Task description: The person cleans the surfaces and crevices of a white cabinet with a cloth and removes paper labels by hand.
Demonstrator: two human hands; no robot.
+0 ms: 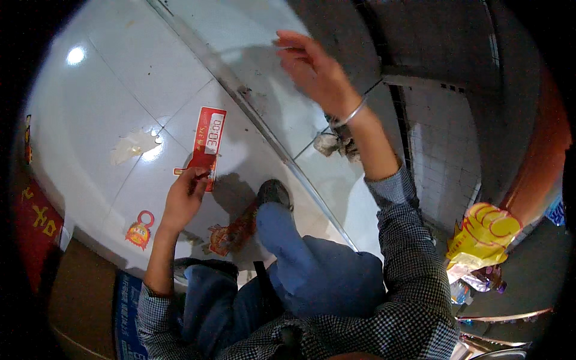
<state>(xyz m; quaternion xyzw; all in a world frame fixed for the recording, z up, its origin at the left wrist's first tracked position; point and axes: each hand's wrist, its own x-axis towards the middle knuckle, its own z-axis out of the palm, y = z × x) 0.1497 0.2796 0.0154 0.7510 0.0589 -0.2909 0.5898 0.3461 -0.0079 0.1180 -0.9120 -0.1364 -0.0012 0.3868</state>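
My left hand (182,195) is over the lower end of a red printed price card (209,135) with a white panel bearing writing. Its fingers are curled and bent at the card's edge; whether they grip it or only touch it, I cannot tell. My right hand (310,67), slightly blurred, is raised over the floor beyond the metal strip. Its fingers are partly spread and hold nothing, and a bracelet (353,114) circles the wrist. Near my left forearm lies a red-and-yellow cut-out tag with a ring (138,231). Another printed cut-out (219,240) lies by my shoe.
A metal floor strip (270,139) crosses the tiles diagonally. A torn pale scrap (135,147) lies to the left. Crumpled grey cloth-like material (327,144) is below my right wrist. Cardboard (85,288) stands at lower left, a yellow package (483,234) at right.
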